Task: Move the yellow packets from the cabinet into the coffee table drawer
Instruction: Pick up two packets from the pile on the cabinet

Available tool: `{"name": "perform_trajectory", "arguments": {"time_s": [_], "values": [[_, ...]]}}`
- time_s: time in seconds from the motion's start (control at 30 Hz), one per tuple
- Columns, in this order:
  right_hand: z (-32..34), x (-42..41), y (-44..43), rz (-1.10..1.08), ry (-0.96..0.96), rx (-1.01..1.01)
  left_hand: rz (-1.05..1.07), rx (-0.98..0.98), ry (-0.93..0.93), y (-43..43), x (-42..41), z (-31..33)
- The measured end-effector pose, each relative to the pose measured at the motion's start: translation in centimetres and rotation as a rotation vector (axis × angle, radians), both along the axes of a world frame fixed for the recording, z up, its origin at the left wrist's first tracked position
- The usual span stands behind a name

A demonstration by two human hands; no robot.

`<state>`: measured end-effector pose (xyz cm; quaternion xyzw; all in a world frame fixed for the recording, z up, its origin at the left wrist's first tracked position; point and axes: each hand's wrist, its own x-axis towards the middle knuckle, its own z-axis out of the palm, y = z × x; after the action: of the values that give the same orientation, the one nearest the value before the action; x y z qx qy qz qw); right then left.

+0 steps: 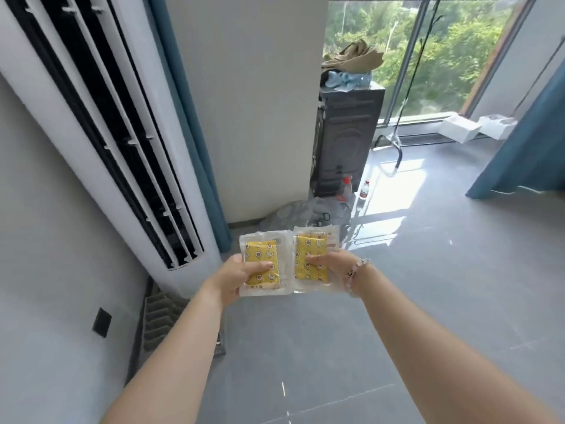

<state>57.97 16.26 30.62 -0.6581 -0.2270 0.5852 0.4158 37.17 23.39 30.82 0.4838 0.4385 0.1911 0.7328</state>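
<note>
Both hands are out in front at about chest height over the grey floor [397, 301], each gripping one yellow packet: the left hand [241, 276] pinches the left packet [264, 261], the right hand [330, 264] the right packet [312, 258]. The packets stand upright side by side, edges touching, long axes pointing away from the person. Neither cabinet nor coffee table drawer is in view, so the carry probably goes on.

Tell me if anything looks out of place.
The yellow packets look intact, one in the left hand, one in the right hand. Only clutter stands out: a crumpled plastic bag and two bottles on the floor beside the dark cabinet.
</note>
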Motion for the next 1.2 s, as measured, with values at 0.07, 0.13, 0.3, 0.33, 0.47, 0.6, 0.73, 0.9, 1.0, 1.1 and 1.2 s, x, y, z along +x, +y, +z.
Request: {"name": "perform_trajectory", "arguments": {"time_s": [0.07, 0.13, 0.3, 0.33, 0.47, 0.6, 0.73, 0.9, 1.0, 1.1, 1.2], "values": [[-0.5, 3.8, -1.1, -0.031, -0.014, 0.002, -0.044, 0.012, 0.008, 0.0, 4.1, 0.0], [-1.0, 7.8, -2.7, -0.086, -0.014, -0.014, -0.106, 0.023, 0.013, -0.3, 8.7, -0.1], [-1.5, 17.2, -8.4, -0.269, -0.016, -0.042, -0.272, 0.006, 0.023, -2.8, 20.4, -0.6], [-1.5, 18.7, -9.7, -0.31, -0.024, -0.039, -0.314, 0.014, 0.033, -3.4, 22.6, -0.6], [-1.4, 23.3, -15.5, -0.495, -0.024, -0.021, -0.495, 0.048, 0.076, -6.1, 30.1, -0.7], [-2.3, 26.8, -21.8, -0.696, -0.057, -0.029, -0.68, 0.06, 0.085, -9.9, 37.1, -1.4], [-3.5, 29.3, -28.2, -0.896, -0.072, -0.055, -0.873, 0.027, 0.104, -14.8, 43.7, -2.3], [-4.3, 31.0, -35.6, -1.154, -0.018, -0.07, -1.104, -0.002, 0.133, -21.2, 51.0, -3.5], [-4.4, 31.9, -39.8, -1.303, -0.019, -0.116, -1.248, -0.011, 0.148, -25.5, 55.3, -4.1], [-4.8, 32.8, -44.5, -1.428, -0.041, -0.182, -1.392, -0.02, 0.155, -30.6, 59.0, -4.4], [-4.9, 32.6, -48.4, -1.557, -0.029, -0.204, -1.545, -0.022, 0.161, -35.8, 61.9, -4.7]]}}
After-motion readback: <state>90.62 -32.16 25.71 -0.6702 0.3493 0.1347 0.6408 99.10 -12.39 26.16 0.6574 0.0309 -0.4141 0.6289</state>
